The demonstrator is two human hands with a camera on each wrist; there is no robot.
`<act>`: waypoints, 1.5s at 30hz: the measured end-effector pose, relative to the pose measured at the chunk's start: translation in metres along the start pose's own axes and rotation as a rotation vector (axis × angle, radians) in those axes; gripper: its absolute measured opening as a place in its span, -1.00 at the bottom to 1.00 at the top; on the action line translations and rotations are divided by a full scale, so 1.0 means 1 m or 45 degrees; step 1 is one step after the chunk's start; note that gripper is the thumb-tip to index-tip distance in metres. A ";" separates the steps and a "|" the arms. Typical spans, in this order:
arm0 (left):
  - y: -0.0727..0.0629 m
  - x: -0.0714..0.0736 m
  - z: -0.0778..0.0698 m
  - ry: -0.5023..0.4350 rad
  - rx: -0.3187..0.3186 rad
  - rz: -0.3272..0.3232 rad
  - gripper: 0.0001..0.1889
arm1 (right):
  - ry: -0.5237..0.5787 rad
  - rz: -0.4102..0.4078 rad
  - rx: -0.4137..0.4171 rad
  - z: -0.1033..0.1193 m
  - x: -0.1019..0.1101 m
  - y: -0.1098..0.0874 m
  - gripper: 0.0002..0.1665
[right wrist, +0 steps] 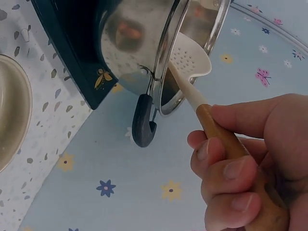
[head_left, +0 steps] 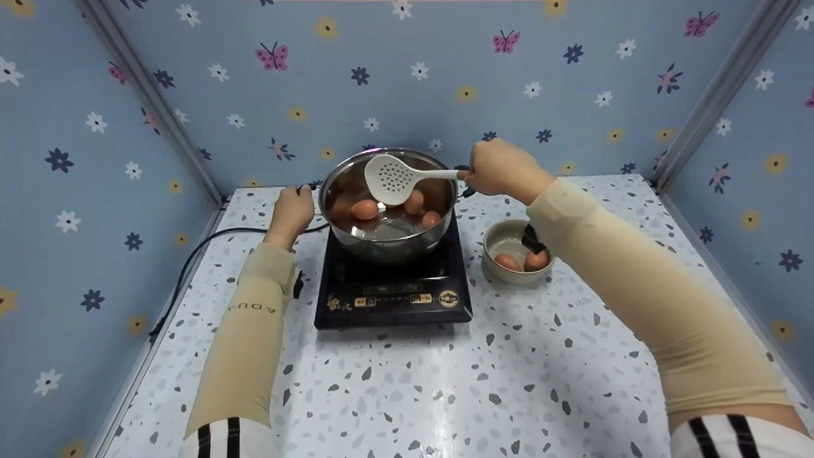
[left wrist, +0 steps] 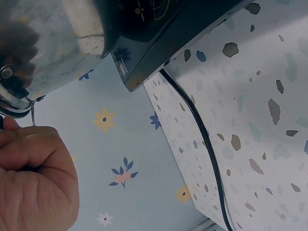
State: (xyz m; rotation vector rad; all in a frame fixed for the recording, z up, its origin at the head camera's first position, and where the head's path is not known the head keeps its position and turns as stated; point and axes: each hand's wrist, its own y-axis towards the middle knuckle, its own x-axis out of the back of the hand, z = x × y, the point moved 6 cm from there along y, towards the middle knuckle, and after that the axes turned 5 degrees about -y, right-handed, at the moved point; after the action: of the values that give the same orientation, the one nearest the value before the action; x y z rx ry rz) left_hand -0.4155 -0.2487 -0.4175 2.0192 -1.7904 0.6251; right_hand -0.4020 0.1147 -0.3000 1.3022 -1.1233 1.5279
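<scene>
A steel pot (head_left: 388, 248) stands on a black induction cooker (head_left: 394, 312); brown eggs (head_left: 364, 209) lie inside it. My left hand (head_left: 294, 208) grips the pot's left handle, which is mostly hidden under the curled fingers (left wrist: 29, 149). The right hand (head_left: 502, 166) holds a white skimmer (head_left: 389, 180) by its wooden handle (right wrist: 224, 137), fingers wrapped round it. The skimmer's perforated head is over the pot's opening, above the eggs, and no egg shows on it. Near the right hand, the pot's black right handle (right wrist: 143, 120) is free.
Right of the cooker sits a beige bowl (head_left: 509, 276) with two brown eggs (head_left: 507, 261) in it, partly under the right forearm. A black cable (head_left: 191, 261) runs left from the cooker over the speckled table (head_left: 394, 388). Patterned walls (head_left: 407, 95) stand behind and at both sides.
</scene>
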 end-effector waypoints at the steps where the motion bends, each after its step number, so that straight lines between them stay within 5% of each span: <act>1: 0.000 0.000 0.000 -0.003 -0.001 0.001 -0.40 | -0.003 -0.003 -0.001 0.002 -0.001 0.001 -0.55; 7: -0.001 0.000 0.001 -0.011 -0.007 -0.001 -0.57 | -0.022 -0.018 -0.005 0.013 -0.005 0.004 -0.57; 13: -0.001 0.000 0.001 -0.019 0.008 0.008 -0.42 | -0.022 -0.031 -0.008 0.020 -0.011 0.006 -0.59; 23: -0.001 0.001 0.000 -0.019 0.027 -0.009 -0.51 | -0.030 -0.059 0.010 0.029 -0.016 0.006 -0.66; 45: 0.001 0.000 0.001 -0.032 -0.005 0.002 -0.61 | 0.014 0.182 0.091 0.036 -0.029 0.006 -0.59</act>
State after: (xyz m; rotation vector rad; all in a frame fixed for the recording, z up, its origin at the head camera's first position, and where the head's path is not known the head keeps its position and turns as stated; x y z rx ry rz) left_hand -0.4162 -0.2492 -0.4185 2.0324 -1.8061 0.5984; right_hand -0.3944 0.0770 -0.3267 1.2821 -1.1859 1.6916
